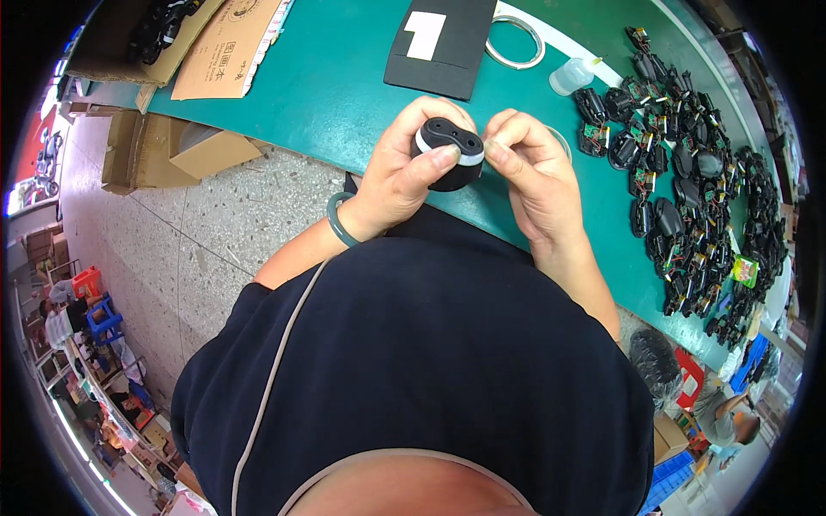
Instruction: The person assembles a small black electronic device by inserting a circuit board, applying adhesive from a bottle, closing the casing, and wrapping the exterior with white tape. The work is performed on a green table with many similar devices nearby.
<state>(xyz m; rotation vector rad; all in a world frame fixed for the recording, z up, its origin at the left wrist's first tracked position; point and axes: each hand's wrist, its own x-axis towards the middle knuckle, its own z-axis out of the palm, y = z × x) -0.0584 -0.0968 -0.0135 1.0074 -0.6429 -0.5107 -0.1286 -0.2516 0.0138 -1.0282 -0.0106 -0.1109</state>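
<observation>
My left hand [397, 172] grips a small black rounded device [451, 133] above the table's near edge, with the thumb across its side. The device has a figure-eight-like top face with small holes, and a white band [471, 160] runs around its side. Close against the device's right side, my right hand [544, 176] has thumb and forefinger pinched together. What lies between those fingertips is too small to make out. A thin pale loop [564, 142] shows behind the right hand; whether it joins the band is hidden.
Several black device parts with wires and circuit boards [680, 185] cover the green table's [335, 77] right side. A clear squeeze bottle [571, 77], a pale ring-shaped roll [514, 43] and a black board [440, 47] lie beyond my hands. Cardboard boxes [155, 155] stand left.
</observation>
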